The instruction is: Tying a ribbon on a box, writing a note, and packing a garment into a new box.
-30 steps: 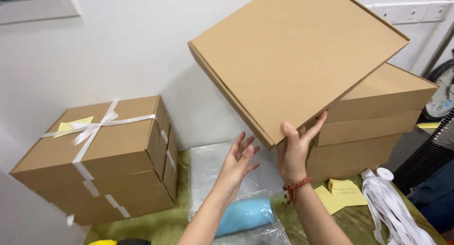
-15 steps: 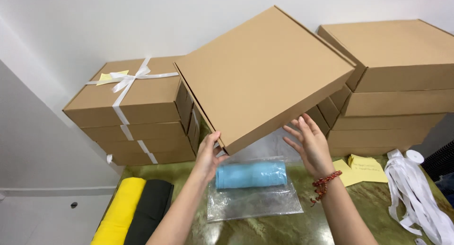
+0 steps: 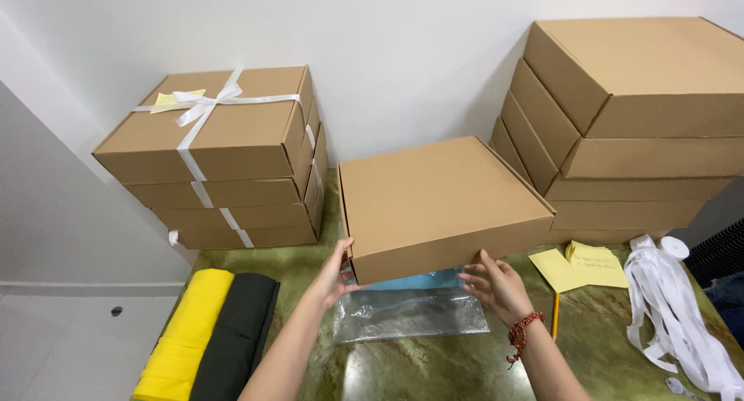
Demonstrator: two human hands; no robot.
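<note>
- A folded yellow cloth [image 3: 182,335] and a black cloth [image 3: 232,335] lie side by side at the left edge of the green marbled worktop [image 3: 403,370].
- Behind them stands a stack of brown boxes tied with white ribbon [image 3: 221,157].
- The left hand [image 3: 335,275] grips the front left corner of a flat brown cardboard box [image 3: 438,203], fingers curled under it.
- The box sits level at the centre, over a clear plastic bag [image 3: 411,314] holding something blue.
- The right hand [image 3: 496,283] supports the box's front edge, fingers spread open beneath it.
- Yellow paper notes [image 3: 581,263], a pencil [image 3: 555,314] and loose white ribbon [image 3: 674,308] lie to the right, before a stack of plain boxes [image 3: 635,130].
</note>
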